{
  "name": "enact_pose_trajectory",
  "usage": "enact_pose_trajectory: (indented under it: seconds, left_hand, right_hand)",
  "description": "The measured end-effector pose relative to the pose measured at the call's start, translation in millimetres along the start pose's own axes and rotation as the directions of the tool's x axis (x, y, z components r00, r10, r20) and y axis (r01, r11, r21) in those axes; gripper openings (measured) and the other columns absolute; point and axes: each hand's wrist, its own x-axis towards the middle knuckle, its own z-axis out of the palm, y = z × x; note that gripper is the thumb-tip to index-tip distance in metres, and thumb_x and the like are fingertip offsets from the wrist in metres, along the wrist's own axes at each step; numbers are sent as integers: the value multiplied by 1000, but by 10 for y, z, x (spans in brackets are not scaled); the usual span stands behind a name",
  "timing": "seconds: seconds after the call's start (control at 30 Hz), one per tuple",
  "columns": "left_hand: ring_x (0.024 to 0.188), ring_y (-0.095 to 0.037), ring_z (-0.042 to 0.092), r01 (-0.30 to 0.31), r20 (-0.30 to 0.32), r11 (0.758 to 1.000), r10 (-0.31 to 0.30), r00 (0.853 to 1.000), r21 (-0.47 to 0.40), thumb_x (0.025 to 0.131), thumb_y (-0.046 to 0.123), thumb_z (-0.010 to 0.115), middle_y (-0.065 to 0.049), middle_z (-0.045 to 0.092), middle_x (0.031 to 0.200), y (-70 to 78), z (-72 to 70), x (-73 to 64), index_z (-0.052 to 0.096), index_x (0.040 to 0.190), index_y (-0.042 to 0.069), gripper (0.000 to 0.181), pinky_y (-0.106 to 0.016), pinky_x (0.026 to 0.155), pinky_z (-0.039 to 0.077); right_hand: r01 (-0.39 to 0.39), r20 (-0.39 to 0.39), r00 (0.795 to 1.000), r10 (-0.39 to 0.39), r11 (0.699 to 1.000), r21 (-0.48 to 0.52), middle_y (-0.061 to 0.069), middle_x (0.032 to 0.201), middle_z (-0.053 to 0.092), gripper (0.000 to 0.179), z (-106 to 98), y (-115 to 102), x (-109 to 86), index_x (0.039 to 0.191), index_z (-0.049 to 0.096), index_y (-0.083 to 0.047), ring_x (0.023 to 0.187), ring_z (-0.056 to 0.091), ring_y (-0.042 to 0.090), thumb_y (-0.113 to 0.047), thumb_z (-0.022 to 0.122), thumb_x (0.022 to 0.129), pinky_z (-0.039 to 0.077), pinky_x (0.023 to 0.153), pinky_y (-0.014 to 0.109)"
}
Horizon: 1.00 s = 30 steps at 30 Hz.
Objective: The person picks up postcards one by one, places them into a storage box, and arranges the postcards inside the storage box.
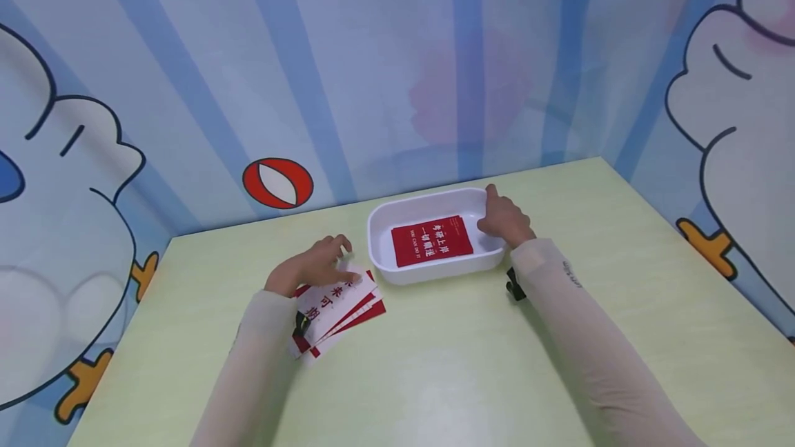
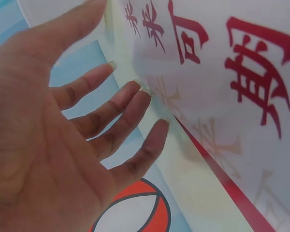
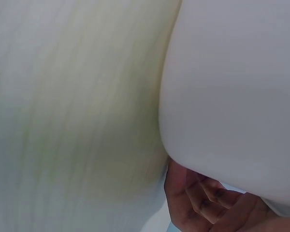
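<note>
A white plastic tub [image 1: 411, 276] stands at the back of the table with a stack of red cards [image 1: 431, 240] inside, printed in white lettering. My right hand [image 1: 506, 218] grips the tub's right end, thumb over the rim; in the right wrist view its fingers [image 3: 198, 198] curl against the outer wall. Left of the tub lies a fanned pile of white and red cards [image 1: 338, 305]. Over the pile's back edge hovers my left hand [image 1: 317, 264], its fingers spread and loosely bent. The left wrist view shows nothing pinched between them, beside a white card [image 2: 212, 87] with red characters.
The pale yellow-green table [image 1: 435, 364] meets a blue striped backdrop [image 1: 385, 74] with cartoon figures right behind the tub. A black wrist strap piece [image 1: 514, 285] sits under the right sleeve.
</note>
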Motion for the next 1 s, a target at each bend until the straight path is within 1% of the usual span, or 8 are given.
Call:
enact_pose_trajectory:
  seconds: [0.1,0.17,0.27,0.37,0.6,0.7,0.77,1.0]
  left_hand:
    - [118,-23,50,17,13,999,-17,1000,29,81,49,77,-8,52,134,12,20,-25,44,139,20,73,-44,94,57]
    - [118,-23,49,20,22,999,-21,1000,36,79,50,78,-9,52,132,31,25,-50,45,138,20,74,-44,93,58]
    - [122,-24,45,41,35,998,-43,998,40,74,52,82,-8,49,133,73,30,-93,45,136,23,78,-46,93,57]
    - [127,-26,41,55,48,996,-58,997,65,67,55,85,-8,45,137,111,44,-126,43,138,25,87,-49,97,55]
    - [126,-28,35,33,49,982,-43,998,183,56,64,87,-11,39,140,139,132,-125,36,139,25,105,-46,101,48]
    - [128,-29,35,24,49,977,-36,998,214,53,66,87,-11,38,143,145,150,-119,35,141,26,110,-49,103,48]
    - [129,-30,34,20,54,977,-33,998,212,53,64,87,-12,37,144,139,146,-118,34,141,26,110,-50,104,47]
    - [126,-29,35,16,60,990,-25,998,143,57,56,90,-11,36,143,74,90,-81,35,140,27,103,-48,102,48]
  right_hand:
    - [-5,5,1000,5,1000,3,25,143,46,79,2,-8,-12,156,14,-6,126,51,42,-15,59,92,40,108,65]
    - [-5,7,1000,5,1000,5,25,144,46,79,-1,-10,-18,156,14,-6,126,51,42,-15,59,92,40,108,65]
    - [1,6,1000,-1,1000,6,26,143,47,77,-12,-12,-26,155,15,-6,126,51,42,-14,59,92,40,107,64]
    - [3,3,1000,-3,1000,9,26,143,47,76,-25,-19,-34,155,15,-6,126,51,42,-14,59,92,40,107,64]
    - [4,11,1000,-4,1000,3,26,144,46,77,-50,-25,-47,155,13,-6,126,52,42,-15,57,93,40,107,64]
    - [-4,12,1000,4,1000,-4,26,145,45,78,-54,-19,-46,156,12,-6,126,51,42,-15,57,93,40,108,64]
    - [-7,12,1000,7,1000,-6,26,145,45,78,-49,-18,-43,156,12,-6,127,51,42,-15,56,93,39,108,64]
    - [-5,6,1000,5,1000,1,26,145,45,78,-27,-20,-19,156,12,-6,127,51,42,-15,57,93,39,109,65]
